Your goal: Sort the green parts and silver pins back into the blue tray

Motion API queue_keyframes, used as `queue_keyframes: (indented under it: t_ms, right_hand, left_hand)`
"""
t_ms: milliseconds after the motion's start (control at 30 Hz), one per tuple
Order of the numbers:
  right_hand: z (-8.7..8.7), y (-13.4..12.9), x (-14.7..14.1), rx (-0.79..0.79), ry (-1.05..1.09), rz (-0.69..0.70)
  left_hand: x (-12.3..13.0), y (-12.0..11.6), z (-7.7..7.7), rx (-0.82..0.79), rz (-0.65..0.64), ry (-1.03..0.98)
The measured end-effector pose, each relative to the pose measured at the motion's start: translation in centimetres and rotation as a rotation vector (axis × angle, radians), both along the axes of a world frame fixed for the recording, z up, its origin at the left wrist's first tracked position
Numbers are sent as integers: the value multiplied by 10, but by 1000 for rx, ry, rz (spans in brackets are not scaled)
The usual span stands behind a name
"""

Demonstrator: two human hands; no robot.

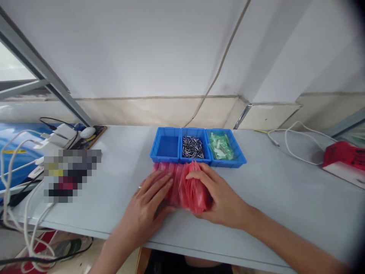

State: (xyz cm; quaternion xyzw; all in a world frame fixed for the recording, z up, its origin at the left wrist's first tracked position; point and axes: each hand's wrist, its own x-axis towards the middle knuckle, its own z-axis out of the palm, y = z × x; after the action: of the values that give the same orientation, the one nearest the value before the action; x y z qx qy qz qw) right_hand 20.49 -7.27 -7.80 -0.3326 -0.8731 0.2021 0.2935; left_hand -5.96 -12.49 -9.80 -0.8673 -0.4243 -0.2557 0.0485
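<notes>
The left hand point(148, 202) is resting on the red plastic bags point(195, 190), its grip lying flat and clasping nothing. The bags are lying on the table point(122, 160), just in front of the blue trays point(164, 158); spreading is apparently running partway, the right part standing bunched. They are looking thin, translucent and creased. The right hand point(228, 199) is curling its grip around that bunched part

Left hand point(148, 203) palm down, fingers point(155, 186) extended, right hand point(222, 198) curled in a grip, forearms point(266, 225) angled inward
</notes>
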Motion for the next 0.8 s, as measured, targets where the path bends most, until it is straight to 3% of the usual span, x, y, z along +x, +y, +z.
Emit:
queue_keyframes:
  t_ms: [133, 267, 467, 567, 800]
  right_hand:
    - [2, 2, 11, -88, 76, -20]
    - [5, -1, 25, -50, 100, -45]
    - [-1, -7, 38, -63, 87, -70]
    - [-4, -7, 40, -88, 82, -51]
    - [0, -8, 37, 135, 225, -224]
  left_hand:
    - [19, -6, 1, 56, 51, -37]
    - [31, -6, 3, 145, 106, 9]
    - [38, 0, 4, 193, -38, 70]
    - [39, 3, 2, 190, -27, 82]
    - [35, 4, 9, 160, 63, 106]
